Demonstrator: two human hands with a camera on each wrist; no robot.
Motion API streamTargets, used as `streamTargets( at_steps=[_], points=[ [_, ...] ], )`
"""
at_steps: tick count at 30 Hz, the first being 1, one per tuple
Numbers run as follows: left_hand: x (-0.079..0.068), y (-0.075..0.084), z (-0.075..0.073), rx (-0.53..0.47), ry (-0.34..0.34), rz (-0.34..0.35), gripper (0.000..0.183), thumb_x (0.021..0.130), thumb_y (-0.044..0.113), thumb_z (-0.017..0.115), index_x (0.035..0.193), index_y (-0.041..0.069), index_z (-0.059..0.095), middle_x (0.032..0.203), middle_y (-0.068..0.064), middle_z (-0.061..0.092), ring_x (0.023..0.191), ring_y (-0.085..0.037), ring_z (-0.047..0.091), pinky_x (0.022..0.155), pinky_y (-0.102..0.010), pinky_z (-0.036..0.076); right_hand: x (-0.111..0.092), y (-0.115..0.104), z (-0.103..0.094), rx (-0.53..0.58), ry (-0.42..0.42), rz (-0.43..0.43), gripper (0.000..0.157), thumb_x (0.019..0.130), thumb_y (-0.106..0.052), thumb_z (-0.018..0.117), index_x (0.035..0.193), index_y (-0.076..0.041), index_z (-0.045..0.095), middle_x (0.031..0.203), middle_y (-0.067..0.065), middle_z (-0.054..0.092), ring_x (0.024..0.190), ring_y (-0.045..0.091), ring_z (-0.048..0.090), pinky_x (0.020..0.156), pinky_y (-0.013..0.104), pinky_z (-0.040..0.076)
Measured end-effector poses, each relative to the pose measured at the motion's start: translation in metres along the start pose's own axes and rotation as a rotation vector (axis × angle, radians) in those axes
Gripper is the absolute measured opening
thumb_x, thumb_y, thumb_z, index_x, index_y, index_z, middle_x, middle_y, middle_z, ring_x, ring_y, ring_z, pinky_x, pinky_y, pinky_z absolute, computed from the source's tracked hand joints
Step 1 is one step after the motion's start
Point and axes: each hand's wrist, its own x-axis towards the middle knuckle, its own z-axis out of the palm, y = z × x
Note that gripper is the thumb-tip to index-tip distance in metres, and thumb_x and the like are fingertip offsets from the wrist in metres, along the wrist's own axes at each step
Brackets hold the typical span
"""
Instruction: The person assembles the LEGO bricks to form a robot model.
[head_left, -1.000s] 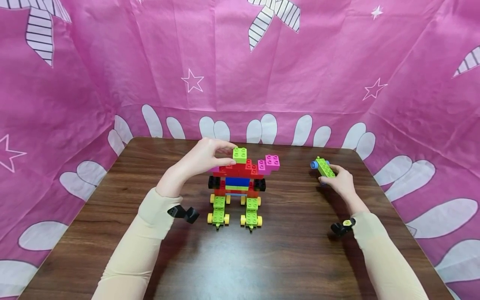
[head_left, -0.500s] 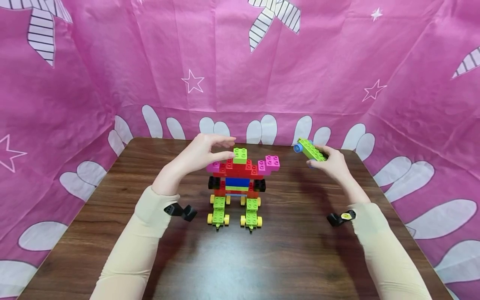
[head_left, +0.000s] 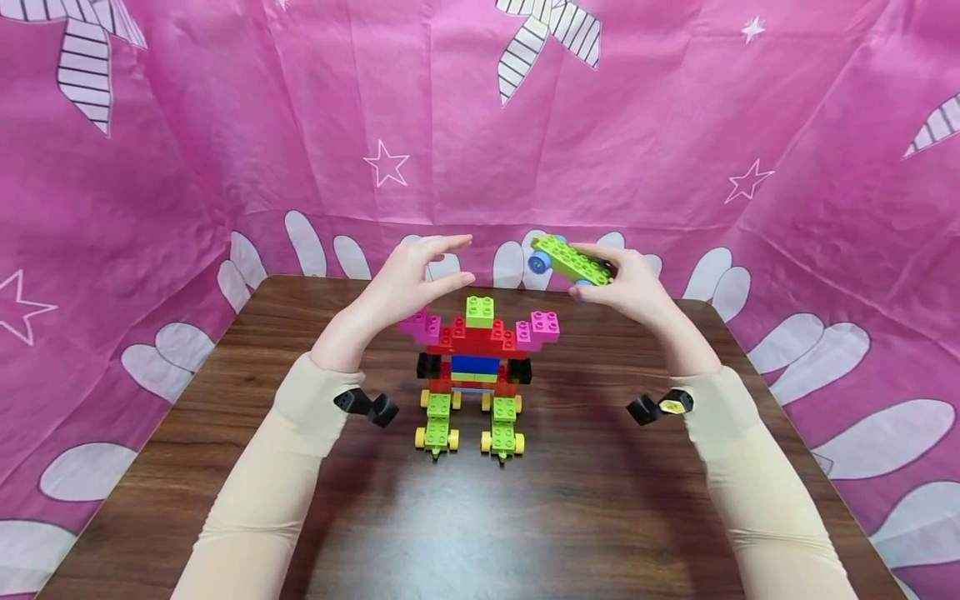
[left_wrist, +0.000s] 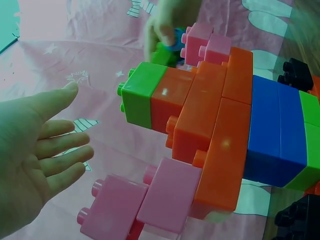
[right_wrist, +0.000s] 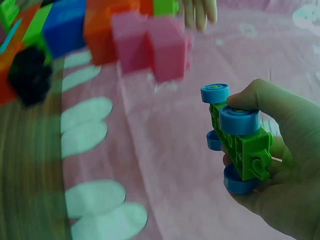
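Observation:
In the head view a figure of building blocks (head_left: 478, 340) stands upright mid-table, with a green block (head_left: 480, 312) on top, red and pink blocks below it, a blue middle and green feet on yellow wheels. My left hand (head_left: 408, 279) hovers above its left side, fingers extended, holding nothing; the left wrist view shows the palm apart from the blocks. To the upper right of the figure, my right hand (head_left: 626, 283) grips a green toy car base (head_left: 572, 260) with blue wheels in the air. Thumb and fingers pinch its rear wheels in the right wrist view.
The dark wooden table (head_left: 300, 333) runs up to a pink patterned cloth (head_left: 637, 150) hung behind and at both sides. A black wrist device (head_left: 367, 407) sits on the left sleeve and another wrist device (head_left: 660, 407) on the right.
My right hand has lifted the green car base off the table and carried it up and leftward toward the figure. My left hand has risen away from the top green block.

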Motion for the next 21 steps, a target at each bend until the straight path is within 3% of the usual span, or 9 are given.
streamTargets(
  at_steps=[8,14,21],
  points=[
    [0.006,0.002,0.0,-0.013,0.033,0.018,0.055,0.092,0.028,0.066,0.141,0.008,0.05,0.142,-0.008,0.052,0.123,-0.027,0.054,0.103,-0.041,0.044,0.009,-0.036,0.013,0.129,-0.108,-0.116,0.063,0.078,-0.01,0.074,0.138,-0.009,0.054,0.123,0.016,0.061,0.091,0.019,0.053,0.075,0.019,0.044],
    [0.005,0.003,-0.002,-0.022,0.035,0.024,0.052,0.093,0.028,0.064,0.14,0.01,0.05,0.142,-0.007,0.052,0.121,-0.026,0.055,0.1,-0.04,0.047,0.01,-0.055,0.022,0.109,-0.163,-0.219,0.061,0.077,-0.013,0.076,0.134,-0.009,0.057,0.114,0.014,0.064,0.088,0.021,0.054,0.073,0.025,0.047],
    [0.001,0.004,-0.006,-0.02,0.014,0.047,0.05,0.093,0.026,0.065,0.137,0.008,0.053,0.136,-0.008,0.057,0.12,-0.024,0.055,0.1,-0.039,0.047,0.012,-0.064,0.033,0.108,-0.229,-0.277,0.061,0.074,-0.016,0.078,0.132,-0.01,0.06,0.117,0.009,0.062,0.091,0.021,0.052,0.07,0.03,0.048]
  ],
)
